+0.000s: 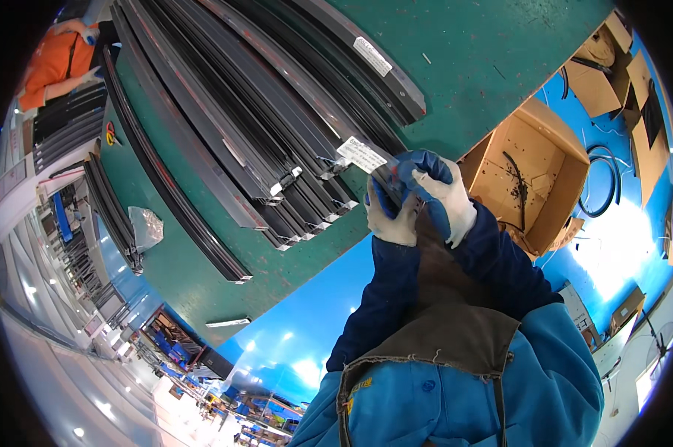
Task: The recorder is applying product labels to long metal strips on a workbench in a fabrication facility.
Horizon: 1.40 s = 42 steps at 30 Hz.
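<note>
My left hand (393,217), in a white glove with blue-coated fingers, is closed around the near end of a long dark profile strip (307,100). A white printed label (361,154) lies on that strip, just beyond the fingers. My right hand (447,195), gloved the same way, is bent over the same end with its fingers pinched together. Whatever the right fingertips grip is hidden behind the glove. Several more dark profile strips (202,127) lie side by side to the left of my hands, some with small metal pieces at their ends.
The strips rest on a green table (471,97). An open cardboard box (556,164) with black scraps stands right of my hands. Left lie separate black strips (169,175), a clear plastic bag (146,227) and yellow-red-handled tool (111,134). A person in orange (49,67) is at far left.
</note>
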### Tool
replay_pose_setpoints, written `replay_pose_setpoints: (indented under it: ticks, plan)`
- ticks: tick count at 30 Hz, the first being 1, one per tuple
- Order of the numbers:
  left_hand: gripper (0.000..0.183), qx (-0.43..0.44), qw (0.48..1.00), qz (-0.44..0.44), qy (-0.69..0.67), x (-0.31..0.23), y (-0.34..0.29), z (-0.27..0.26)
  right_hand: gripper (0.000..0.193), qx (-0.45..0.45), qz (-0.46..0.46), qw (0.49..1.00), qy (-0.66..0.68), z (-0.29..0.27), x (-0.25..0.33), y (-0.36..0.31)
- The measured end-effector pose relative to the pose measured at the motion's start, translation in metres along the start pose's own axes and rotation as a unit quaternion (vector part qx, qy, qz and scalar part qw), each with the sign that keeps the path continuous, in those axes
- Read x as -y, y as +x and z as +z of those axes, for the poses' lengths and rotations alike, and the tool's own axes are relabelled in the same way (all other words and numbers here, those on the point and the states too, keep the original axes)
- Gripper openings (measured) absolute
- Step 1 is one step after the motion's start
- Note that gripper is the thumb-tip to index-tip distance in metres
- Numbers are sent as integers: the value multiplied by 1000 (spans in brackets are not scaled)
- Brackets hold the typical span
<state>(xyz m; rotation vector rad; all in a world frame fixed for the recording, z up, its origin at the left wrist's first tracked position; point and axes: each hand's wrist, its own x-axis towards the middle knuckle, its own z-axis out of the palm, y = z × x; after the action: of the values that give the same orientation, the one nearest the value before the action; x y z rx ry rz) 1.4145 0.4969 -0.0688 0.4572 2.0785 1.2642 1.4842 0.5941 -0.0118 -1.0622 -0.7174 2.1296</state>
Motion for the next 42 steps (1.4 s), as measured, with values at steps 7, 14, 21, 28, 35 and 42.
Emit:
replay_pose_setpoints:
  ticks: [7, 14, 21, 28, 35, 42]
  plan:
    - [75, -81, 971, 90, 205, -16, -5, 2, 20, 43, -46, 998, -21, 14, 8, 0]
    - [77, -90, 969, 96, 207, -22, -2, 11, 19, 0, -8, 1000, -21, -2, 10, -3]
    - [77, -60, 969, 85, 223, -26, 1, 11, 18, 5, -61, 997, -42, 8, 25, 3]
    - [76, -16, 972, 62, 225, -37, -2, 3, 15, -27, -35, 994, -104, -39, -21, 1]
    - [67, 22, 981, 117, 151, -19, 6, -15, 14, -61, 41, 994, -77, -31, -17, -3]
    - [43, 47, 989, -69, -126, -41, 17, -28, 14, -107, 80, 991, -23, -34, -27, -8]
